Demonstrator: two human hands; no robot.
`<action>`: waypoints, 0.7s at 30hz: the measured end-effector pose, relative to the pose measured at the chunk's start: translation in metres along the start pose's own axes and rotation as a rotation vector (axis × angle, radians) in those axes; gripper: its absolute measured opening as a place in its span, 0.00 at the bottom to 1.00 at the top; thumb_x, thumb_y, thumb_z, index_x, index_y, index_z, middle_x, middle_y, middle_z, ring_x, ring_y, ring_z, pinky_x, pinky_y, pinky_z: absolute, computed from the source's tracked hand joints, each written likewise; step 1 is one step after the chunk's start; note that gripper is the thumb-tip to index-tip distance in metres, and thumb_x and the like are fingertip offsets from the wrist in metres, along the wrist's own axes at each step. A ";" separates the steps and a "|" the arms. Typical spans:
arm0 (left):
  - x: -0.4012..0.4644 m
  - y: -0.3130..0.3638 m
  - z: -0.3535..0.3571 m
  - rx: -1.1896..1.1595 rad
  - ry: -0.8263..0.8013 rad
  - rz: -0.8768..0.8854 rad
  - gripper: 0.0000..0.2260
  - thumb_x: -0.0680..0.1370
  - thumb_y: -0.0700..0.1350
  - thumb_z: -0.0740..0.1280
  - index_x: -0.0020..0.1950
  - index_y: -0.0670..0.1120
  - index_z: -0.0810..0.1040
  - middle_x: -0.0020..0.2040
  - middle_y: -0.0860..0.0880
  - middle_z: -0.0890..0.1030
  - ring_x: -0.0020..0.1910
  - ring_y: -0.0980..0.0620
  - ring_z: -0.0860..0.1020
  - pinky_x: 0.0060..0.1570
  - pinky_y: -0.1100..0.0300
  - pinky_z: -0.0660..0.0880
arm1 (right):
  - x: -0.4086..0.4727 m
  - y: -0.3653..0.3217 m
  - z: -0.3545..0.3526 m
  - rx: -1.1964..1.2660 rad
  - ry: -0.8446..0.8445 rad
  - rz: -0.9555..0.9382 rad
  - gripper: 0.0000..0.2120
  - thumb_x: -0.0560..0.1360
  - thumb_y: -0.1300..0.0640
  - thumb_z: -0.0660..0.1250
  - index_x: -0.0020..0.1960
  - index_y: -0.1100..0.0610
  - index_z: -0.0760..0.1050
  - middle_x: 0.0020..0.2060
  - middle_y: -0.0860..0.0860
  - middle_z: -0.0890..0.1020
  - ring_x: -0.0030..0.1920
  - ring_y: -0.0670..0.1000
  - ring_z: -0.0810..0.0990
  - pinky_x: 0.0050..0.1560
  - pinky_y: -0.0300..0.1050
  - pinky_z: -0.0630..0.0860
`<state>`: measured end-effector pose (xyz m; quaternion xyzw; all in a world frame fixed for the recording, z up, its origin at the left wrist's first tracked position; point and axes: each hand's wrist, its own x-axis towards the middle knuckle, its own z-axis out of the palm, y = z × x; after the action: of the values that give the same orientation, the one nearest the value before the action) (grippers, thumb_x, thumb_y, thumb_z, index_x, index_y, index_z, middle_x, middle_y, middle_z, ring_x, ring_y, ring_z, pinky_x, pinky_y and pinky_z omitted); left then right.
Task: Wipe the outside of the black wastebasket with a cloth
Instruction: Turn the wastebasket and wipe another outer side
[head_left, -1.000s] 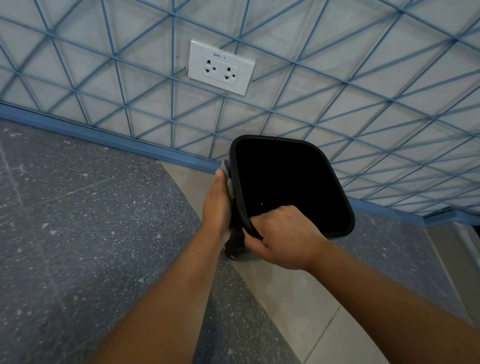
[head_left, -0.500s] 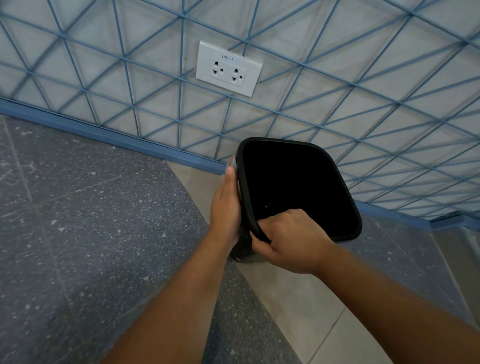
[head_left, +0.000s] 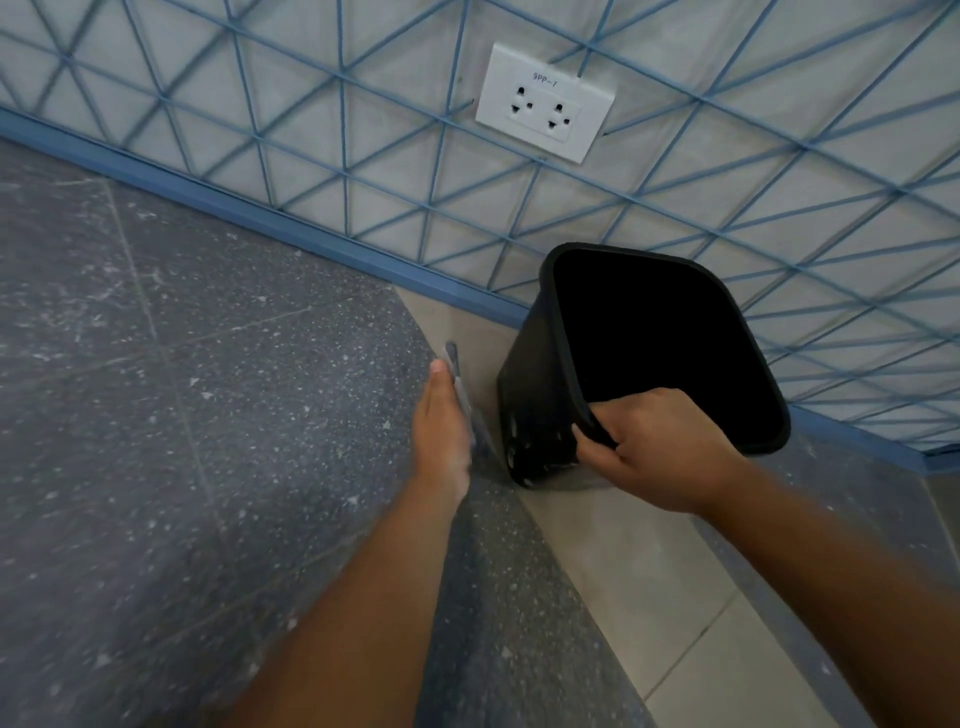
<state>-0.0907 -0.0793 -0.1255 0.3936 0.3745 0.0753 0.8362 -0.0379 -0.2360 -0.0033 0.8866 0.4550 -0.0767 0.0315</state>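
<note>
Right hand (head_left: 652, 449) grips the near rim of the wastebasket (head_left: 535, 374), tilted on the floor (head_left: 182, 415) by the wall (head_left: 311, 130); left hand (head_left: 441, 421), fingers straight, carries the cloth (head_left: 464, 397) just beside it, apart.

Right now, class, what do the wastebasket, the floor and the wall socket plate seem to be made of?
Black wastebasket: probably moulded plastic, with a rolled rim, thin walls and a dull sheen.
Floor: looks like speckled grey stone or terrazzo-type tile; grout lines show.
Socket plate: smooth white plastic, likely.
</note>
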 end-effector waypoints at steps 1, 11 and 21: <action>-0.008 -0.003 0.003 0.007 -0.019 0.031 0.25 0.90 0.56 0.52 0.84 0.47 0.68 0.82 0.45 0.71 0.81 0.47 0.69 0.84 0.47 0.63 | -0.001 0.002 0.000 0.002 0.001 0.011 0.18 0.76 0.42 0.52 0.31 0.49 0.63 0.23 0.46 0.66 0.24 0.44 0.66 0.30 0.41 0.62; -0.046 -0.037 0.049 0.190 -0.258 0.216 0.51 0.67 0.88 0.45 0.84 0.62 0.59 0.88 0.53 0.55 0.88 0.53 0.49 0.87 0.41 0.44 | 0.000 -0.011 -0.002 0.123 -0.097 0.107 0.18 0.77 0.47 0.60 0.31 0.52 0.64 0.26 0.50 0.72 0.28 0.50 0.73 0.33 0.48 0.68; -0.042 -0.056 0.039 0.298 -0.248 0.378 0.32 0.77 0.79 0.50 0.80 0.71 0.59 0.84 0.65 0.57 0.88 0.55 0.52 0.87 0.47 0.52 | -0.004 -0.016 -0.002 0.146 -0.077 0.121 0.19 0.77 0.48 0.60 0.30 0.51 0.64 0.25 0.51 0.73 0.25 0.49 0.72 0.31 0.47 0.68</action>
<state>-0.1028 -0.1587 -0.1257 0.5815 0.1959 0.1252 0.7796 -0.0526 -0.2298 -0.0002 0.9088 0.3922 -0.1418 -0.0111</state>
